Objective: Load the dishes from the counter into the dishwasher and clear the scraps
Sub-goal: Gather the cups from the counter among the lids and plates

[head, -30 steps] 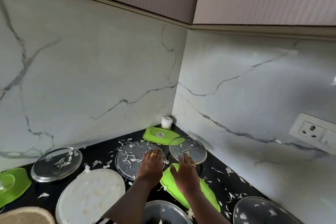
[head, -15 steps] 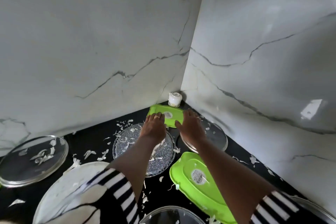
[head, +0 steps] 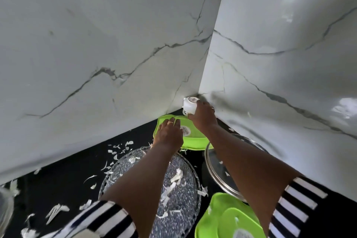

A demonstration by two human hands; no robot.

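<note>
R hand (head: 203,117) closed round white cup (head: 189,104) in corner, L hand (head: 170,133) flat on green plate (head: 195,138); cup best lifted straight up, plate pinned.

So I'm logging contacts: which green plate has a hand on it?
The far green plate, under the left hand; the near green plate has none. The right hand grips a white cup.

Walls (head: 96,35) – glossy veined marble; counter (head: 67,170) glossy black; green lid (head: 195,135) – smooth plastic
</note>
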